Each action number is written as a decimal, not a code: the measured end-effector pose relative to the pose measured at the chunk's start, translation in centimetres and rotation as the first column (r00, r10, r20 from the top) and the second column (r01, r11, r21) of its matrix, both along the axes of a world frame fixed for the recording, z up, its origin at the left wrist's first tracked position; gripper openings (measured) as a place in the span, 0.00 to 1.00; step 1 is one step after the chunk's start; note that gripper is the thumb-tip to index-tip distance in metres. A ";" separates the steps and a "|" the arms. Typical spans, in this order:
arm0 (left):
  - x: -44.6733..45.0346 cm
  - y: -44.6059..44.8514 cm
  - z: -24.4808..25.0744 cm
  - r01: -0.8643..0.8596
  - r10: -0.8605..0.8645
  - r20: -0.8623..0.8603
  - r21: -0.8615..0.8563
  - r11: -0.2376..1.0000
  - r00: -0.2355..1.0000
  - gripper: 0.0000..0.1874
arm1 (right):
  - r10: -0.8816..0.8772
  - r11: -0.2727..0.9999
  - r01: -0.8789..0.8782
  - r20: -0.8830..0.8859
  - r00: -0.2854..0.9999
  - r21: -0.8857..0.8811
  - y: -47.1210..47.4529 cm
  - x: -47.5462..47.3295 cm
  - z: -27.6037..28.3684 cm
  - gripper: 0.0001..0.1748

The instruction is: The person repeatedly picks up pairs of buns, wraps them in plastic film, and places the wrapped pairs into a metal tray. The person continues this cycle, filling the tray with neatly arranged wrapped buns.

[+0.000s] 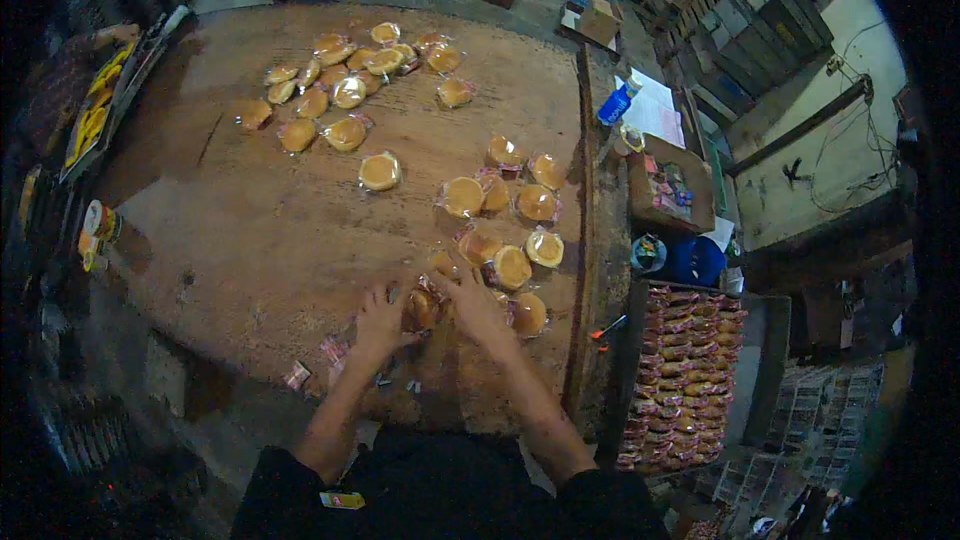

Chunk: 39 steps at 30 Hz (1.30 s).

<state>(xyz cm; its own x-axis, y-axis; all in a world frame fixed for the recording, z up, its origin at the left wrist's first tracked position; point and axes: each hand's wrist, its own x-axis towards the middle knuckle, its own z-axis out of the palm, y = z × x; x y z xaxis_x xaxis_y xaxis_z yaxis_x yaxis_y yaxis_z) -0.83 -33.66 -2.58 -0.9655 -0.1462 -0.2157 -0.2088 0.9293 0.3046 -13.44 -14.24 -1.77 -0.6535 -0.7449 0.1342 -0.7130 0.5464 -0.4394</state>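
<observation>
A round bun in a clear plastic wrapper (422,307) is tilted between my two hands near the front of the wooden table (262,240). My left hand (379,321) holds its left side, with the thumb low by the wrapper. Fingers of my right hand (476,307) pinch the wrapper at its upper right. Just beyond my fingertips is another wrapped bun (444,262), partly hidden. Several more wrapped buns, among them one pale side up (544,248), lie to the right of my right hand. Pink-printed wrapper pieces (334,350) rest beside my left wrist.
A loose group of wrapped buns (349,92) lies at the far side. To the right, a crate of packed buns (682,382) stands below a cardboard box (671,187). An orange-handled tool (607,328) sits on the ledge. Small containers (101,221) stand at the left edge.
</observation>
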 end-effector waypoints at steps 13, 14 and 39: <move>-1.0 -2.3 -1.1 -0.454 0.466 0.003 0.230 0.861 0.885 0.46 | -0.327 0.858 0.435 0.361 0.873 -0.275 0.9 1.3 0.6 0.24; -1.1 -2.3 -1.6 -0.410 0.437 -0.052 0.259 0.875 0.898 0.44 | -0.344 0.877 0.431 0.350 0.871 -0.210 0.9 2.1 -0.3 0.22; -2.6 -0.8 3.1 -0.523 0.534 0.094 0.398 0.754 0.841 0.37 | -0.442 0.774 0.608 0.536 0.719 -0.178 -7.0 -4.1 -3.7 0.21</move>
<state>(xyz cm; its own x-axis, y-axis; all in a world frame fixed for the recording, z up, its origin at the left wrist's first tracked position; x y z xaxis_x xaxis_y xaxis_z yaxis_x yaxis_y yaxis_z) -3.47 -34.47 0.57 -0.7655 -0.5426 -0.3457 -0.6184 0.4723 0.6281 -17.51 -21.28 -5.50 -0.9680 -0.2270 -0.1074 -0.0329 0.5384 -0.8420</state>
